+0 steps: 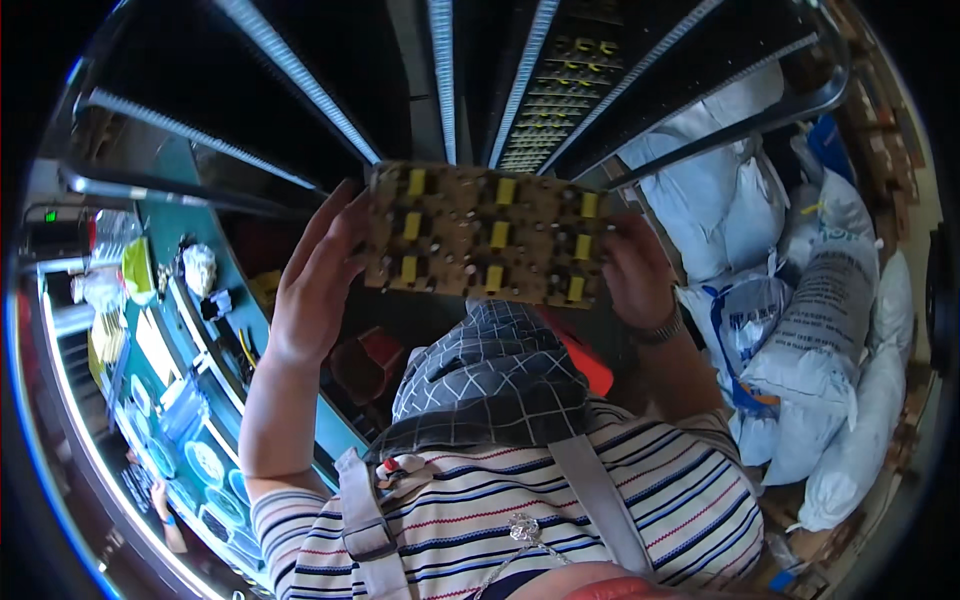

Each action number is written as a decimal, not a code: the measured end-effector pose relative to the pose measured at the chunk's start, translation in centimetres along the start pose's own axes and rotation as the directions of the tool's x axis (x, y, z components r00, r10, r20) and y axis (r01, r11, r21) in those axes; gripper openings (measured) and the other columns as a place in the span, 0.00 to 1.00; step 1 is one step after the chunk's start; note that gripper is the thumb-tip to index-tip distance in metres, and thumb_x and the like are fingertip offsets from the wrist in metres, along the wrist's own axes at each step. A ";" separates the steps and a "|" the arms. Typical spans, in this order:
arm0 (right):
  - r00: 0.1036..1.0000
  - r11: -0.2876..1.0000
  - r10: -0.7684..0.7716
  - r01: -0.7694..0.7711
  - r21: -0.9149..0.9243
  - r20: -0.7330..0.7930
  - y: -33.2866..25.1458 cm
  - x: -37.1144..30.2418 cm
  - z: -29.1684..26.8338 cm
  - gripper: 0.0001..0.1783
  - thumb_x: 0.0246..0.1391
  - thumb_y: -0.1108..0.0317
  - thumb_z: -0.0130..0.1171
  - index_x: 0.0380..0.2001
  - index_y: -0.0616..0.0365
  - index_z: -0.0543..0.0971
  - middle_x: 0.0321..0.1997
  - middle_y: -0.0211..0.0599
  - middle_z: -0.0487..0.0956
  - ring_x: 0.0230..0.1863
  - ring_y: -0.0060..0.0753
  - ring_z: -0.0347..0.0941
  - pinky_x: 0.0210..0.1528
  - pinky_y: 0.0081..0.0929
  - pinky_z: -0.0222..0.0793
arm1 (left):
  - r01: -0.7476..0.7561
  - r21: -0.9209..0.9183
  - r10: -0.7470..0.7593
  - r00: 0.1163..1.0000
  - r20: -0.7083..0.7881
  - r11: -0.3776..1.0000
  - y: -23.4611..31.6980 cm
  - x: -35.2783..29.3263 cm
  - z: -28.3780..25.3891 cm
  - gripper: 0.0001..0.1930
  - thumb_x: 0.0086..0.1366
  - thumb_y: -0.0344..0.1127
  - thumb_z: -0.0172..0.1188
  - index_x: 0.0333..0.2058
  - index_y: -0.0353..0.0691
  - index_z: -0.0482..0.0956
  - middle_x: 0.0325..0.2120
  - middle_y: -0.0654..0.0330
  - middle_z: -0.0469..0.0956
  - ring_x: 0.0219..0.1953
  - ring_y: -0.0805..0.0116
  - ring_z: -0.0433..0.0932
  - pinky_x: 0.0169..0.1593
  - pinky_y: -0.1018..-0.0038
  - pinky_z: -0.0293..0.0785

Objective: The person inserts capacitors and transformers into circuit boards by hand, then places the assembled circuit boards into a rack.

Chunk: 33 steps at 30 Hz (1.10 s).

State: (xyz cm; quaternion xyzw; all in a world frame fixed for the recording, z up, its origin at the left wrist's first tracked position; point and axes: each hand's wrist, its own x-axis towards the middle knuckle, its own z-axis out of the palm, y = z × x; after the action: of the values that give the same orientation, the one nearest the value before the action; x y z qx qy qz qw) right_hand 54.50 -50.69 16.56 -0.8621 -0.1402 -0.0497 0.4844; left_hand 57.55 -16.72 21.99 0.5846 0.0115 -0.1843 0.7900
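A brown circuit board panel (450, 235) is held up in front of my chest, in the middle of the head view. Rows of yellow block-shaped components and small dark and silver parts stand on its face. My left hand (318, 265) grips the panel's left edge, its fingers partly behind the board. At the opposite edge, my right hand (640, 270) is closed on the panel too, with some fingertips hidden. Just beyond the panel rises a dark rack with pale slotted rails (445, 80). Another panel with yellow components (560, 95) sits between two of the rails.
White filled sacks (815, 315) are piled on the right. On the left runs a green-topped bench (245, 300), with bagged items and round clear containers (205, 462) near it. Another person's hand (168, 510) shows at lower left. A red-and-dark stool (368, 362) stands below.
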 end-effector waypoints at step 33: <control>0.570 0.469 0.656 0.205 0.859 -0.494 11.6 5.3 -5.3 0.08 0.62 0.74 0.45 0.44 0.57 0.69 0.42 0.31 0.75 0.42 0.20 0.71 0.43 0.20 0.67 | 0.150 0.002 -0.141 0.918 0.371 0.989 -3.9 27.7 15.9 0.23 0.69 0.33 0.42 0.61 0.33 0.56 0.54 0.55 0.68 0.55 0.63 0.70 0.56 0.69 0.67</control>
State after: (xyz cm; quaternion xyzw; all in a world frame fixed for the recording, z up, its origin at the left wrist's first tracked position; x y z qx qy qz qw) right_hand 63.16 -59.92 10.99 -0.3966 0.2162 -0.2706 0.8502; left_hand 79.02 -40.17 16.93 0.5266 -0.0916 -0.3491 0.7697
